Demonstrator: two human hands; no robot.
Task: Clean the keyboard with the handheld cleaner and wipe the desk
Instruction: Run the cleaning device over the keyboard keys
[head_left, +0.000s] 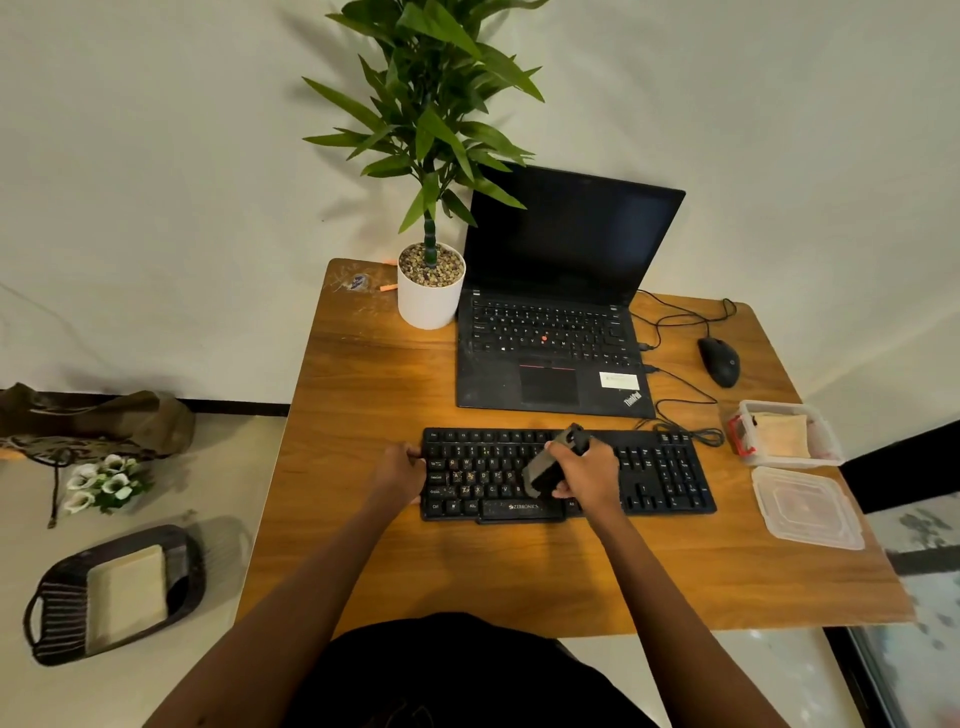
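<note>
Two bare forearms reach out over a dark-clothed lap to a brown wooden desk (395, 384), where the left hand (400, 475) clasps the left end of a black wired keyboard (660, 478), fingers curled at its edge, while the right hand (587, 475) is wrapped round a grey, blocky handheld cleaner (545, 465). The cleaner is tilted, its lower end down on the letter keys between the two hands and its upper end leaning away toward the top row. Brown specks dot the keys beside the left hand. Beyond the hands stands an open black laptop (550, 332) with a dark screen; beyond the left hand is a white cylindrical pot holding a green leafy plant (430, 296). Out past the right hand lie a black wired mouse (719, 361), a clear plastic container (826, 441) with a beige square pad (779, 434) inside, and, nearer, a clear plastic lid (808, 506) flat on the desk. On the floor off to the left-hand side are a dark woven basket (47, 618) holding a pale square slab (127, 592), a bunch of white flowers (106, 483) and an olive cloth bag (98, 418)
</note>
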